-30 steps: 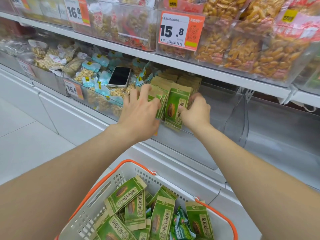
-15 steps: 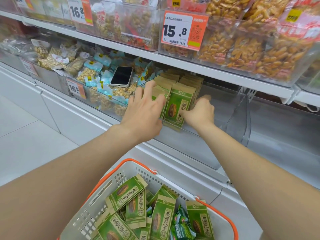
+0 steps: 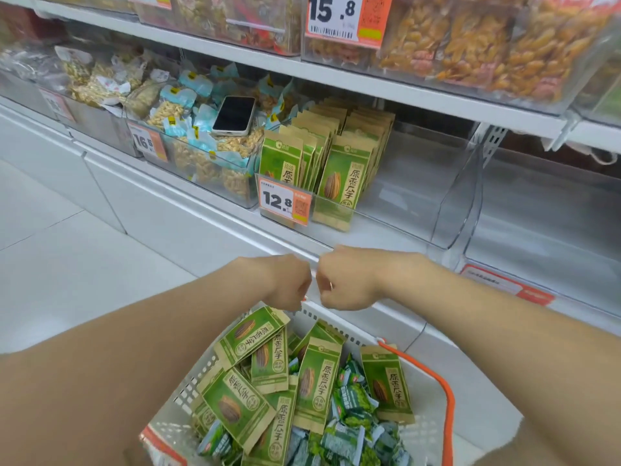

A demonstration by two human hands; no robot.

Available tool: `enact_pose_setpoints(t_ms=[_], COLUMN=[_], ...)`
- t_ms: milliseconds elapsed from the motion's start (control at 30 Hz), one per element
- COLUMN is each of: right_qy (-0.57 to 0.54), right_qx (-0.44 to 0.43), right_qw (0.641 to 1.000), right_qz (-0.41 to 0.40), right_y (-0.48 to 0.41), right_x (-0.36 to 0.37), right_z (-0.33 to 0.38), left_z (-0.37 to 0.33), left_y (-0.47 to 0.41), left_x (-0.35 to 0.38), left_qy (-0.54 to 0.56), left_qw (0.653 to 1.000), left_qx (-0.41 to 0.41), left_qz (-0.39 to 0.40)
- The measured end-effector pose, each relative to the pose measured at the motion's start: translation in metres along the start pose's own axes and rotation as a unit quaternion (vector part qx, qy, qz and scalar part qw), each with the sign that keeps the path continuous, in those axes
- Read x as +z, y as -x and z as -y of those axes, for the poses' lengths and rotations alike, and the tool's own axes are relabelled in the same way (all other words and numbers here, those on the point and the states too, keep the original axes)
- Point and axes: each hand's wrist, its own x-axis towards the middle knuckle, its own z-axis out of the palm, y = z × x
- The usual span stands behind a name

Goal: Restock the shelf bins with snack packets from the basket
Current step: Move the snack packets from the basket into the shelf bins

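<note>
Down on the lower shelf of the white store rack, your clear bin has two rows of green-and-kraft snack packets stood upright at its left end, right behind a 12.8 price tag on the front lip. The neighbour bin to the left is heaped with pale nut bags, and a phone lies screen up on that heap. On the upper shelf, tubs of golden snacks sit by a 15.8 tag. The floor is plain white tile. Your basket, white with an orange handle, sits low in front of you, loaded with loose packets of the same kind lying every which way over small green sweets. Your left hand and right hand hang knuckles-up just beside each other over the basket's far rim, fingers curled under, and honestly I can't tell if they grip anything.
</note>
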Motion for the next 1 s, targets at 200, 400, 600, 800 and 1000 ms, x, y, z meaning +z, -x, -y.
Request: enact_pose_setpoints(t_ms=[200,400,600,800,1000], right_qy=[0.109,0.111,0.1,0.084,0.058], right_qx=[-0.001,-0.009,-0.001,-0.007,0.0], right_qw=[0.983,0.983,0.986,0.99,0.993], right_qz=[0.148,0.143,0.132,0.116,0.099], right_y=[-0.004,0.0,0.001,0.007,0.018], right_x=[0.047,0.059,0.058,0.052,0.044], right_z=[0.009,0.0,-0.009,-0.008,-0.007], left_z=[-0.035,-0.054,-0.07,-0.069,-0.058], left_y=[-0.029,-0.033,-0.034,-0.032,-0.031], left_x=[0.078,0.116,0.126,0.115,0.113], left_qy=[-0.11,-0.053,-0.189,-0.31,-0.246], left_qw=[0.98,0.972,0.956,0.936,0.95], left_qx=[0.042,0.061,0.109,0.163,0.188], left_qz=[0.163,0.219,0.196,0.045,0.046])
